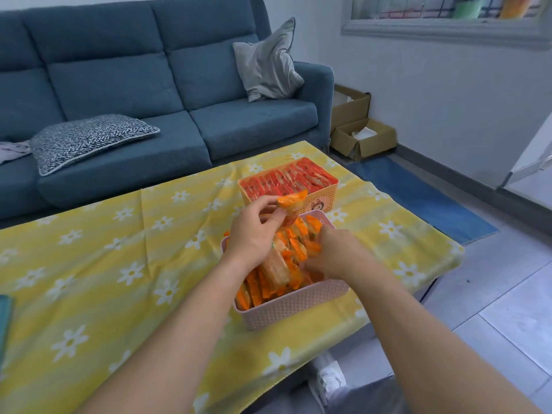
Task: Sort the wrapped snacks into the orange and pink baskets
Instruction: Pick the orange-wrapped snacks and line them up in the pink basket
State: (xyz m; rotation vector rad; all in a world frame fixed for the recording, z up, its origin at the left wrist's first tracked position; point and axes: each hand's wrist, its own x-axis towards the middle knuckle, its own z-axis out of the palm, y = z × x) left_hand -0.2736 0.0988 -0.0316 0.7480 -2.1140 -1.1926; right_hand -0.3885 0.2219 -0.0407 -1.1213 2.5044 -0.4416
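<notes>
Left hand [254, 234]: thumb and fingers [264, 201] pinch the lower end of one orange snack [291, 204], mid-frame. Its long axis tilts up-right, free end over the near wall of the orange basket [336, 179], which is packed w/ red pkts. The pink basket [292, 306], full of matching orange pkts, sits directly below and frame-down of the pinch, so I judge the drop goes down, not fwd. Right hand [331, 252] is nearer, already inside the pink basket at its right side, fingers curled into the pile; can't tell if they grip anything. Both baskets stand on the yellow cloth [119, 264].
</notes>
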